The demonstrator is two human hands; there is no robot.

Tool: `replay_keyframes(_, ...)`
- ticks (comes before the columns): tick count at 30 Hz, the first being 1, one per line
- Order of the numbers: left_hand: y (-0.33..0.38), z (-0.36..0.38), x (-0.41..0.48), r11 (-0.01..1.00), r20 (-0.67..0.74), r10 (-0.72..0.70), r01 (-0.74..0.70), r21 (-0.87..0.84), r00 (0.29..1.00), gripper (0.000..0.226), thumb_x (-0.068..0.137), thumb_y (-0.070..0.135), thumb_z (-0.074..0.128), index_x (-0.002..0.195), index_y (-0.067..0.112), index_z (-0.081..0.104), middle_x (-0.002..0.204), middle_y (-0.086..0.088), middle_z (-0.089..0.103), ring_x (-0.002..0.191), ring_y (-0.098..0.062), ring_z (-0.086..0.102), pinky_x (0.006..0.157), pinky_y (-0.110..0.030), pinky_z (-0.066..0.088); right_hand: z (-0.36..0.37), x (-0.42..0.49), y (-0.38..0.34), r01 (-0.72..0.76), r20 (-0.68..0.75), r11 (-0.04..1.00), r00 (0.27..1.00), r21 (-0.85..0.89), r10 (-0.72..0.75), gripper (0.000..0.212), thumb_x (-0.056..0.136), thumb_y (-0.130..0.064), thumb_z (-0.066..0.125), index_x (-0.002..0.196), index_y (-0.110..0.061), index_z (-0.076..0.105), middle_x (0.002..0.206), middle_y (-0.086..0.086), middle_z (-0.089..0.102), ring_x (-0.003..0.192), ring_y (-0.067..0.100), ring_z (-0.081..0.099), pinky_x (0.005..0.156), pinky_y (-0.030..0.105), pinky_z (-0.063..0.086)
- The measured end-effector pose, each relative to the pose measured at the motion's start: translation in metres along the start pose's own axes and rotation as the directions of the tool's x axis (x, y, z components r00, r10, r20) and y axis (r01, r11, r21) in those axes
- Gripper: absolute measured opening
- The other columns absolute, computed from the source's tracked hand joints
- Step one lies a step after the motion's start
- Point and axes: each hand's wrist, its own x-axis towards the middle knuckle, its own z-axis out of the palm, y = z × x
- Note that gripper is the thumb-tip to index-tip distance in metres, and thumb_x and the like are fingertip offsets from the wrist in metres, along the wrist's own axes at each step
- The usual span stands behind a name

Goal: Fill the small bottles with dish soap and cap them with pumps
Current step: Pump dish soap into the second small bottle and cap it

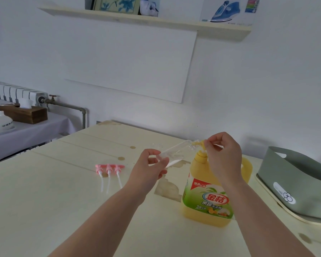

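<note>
A large yellow dish soap jug [208, 199] with a green label stands on the cream table [63, 191], right of centre. Above and left of its cap I hold a long yellow-headed pump in a clear plastic wrapper [176, 152], tilted up to the right. My left hand [150, 167] grips the wrapper's lower end. My right hand [224, 156] pinches the yellow head end [197, 143] just above the jug's cap. Three pink pumps [109, 169] with white tubes lie side by side on the table to the left. No small bottles are in view.
A grey-green plastic basket [295, 182] sits on a cream tray at the right edge of the table. A side table with a wooden tissue box [24, 113] and a radiator stand at far left. A wall shelf hangs overhead.
</note>
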Motion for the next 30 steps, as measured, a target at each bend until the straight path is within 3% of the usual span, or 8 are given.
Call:
replay_keyframes(8,-0.003,-0.004,-0.005,0.998,0.013,0.015,-0.016,0.063,1.0,0.036,0.079,0.015,0.074,0.104,0.032,0.054,0.107,0.0,0.061,0.09,-0.019,0.068,0.092,-0.044,0.053,-0.003,0.005,-0.002,-0.007,0.044,0.999,0.999,-0.035,0.008,0.024,0.085,-0.011,0.068,0.071,-0.028,0.056,0.076,-0.015,0.062,0.077,-0.006,0.058,0.061,0.002,0.037)
replay_keyframes(16,-0.002,-0.006,-0.004,0.999,0.012,0.036,-0.036,0.001,0.999,0.026,0.083,0.013,0.071,0.099,0.029,0.057,0.1,0.001,0.063,0.09,-0.022,0.067,0.094,-0.041,0.052,-0.001,0.003,-0.003,-0.011,0.011,1.0,1.0,0.007,0.011,0.016,0.089,-0.011,0.064,0.08,-0.022,0.058,0.08,-0.016,0.061,0.078,-0.005,0.056,0.062,-0.002,0.035)
replay_keyframes(23,-0.005,-0.003,-0.004,1.0,0.028,-0.003,0.003,-0.001,1.0,0.032,0.084,0.017,0.071,0.112,0.022,0.056,0.104,-0.005,0.062,0.082,-0.017,0.066,0.092,-0.037,0.054,0.004,-0.002,0.006,-0.002,0.01,1.0,1.0,-0.024,0.002,0.014,0.092,-0.011,0.061,0.084,-0.022,0.057,0.083,-0.015,0.061,0.08,-0.008,0.055,0.064,-0.003,0.035)
replay_keyframes(30,0.0,-0.006,-0.003,1.0,0.044,-0.01,0.009,0.014,0.999,0.029,0.086,0.015,0.068,0.111,0.02,0.055,0.094,-0.002,0.064,0.083,-0.018,0.065,0.091,-0.036,0.054,0.006,0.005,0.003,0.003,0.002,0.998,1.0,-0.063,-0.003,0.02,0.102,-0.011,0.038,0.1,-0.024,0.052,0.088,-0.011,0.065,0.083,-0.003,0.056,0.066,0.009,0.037)
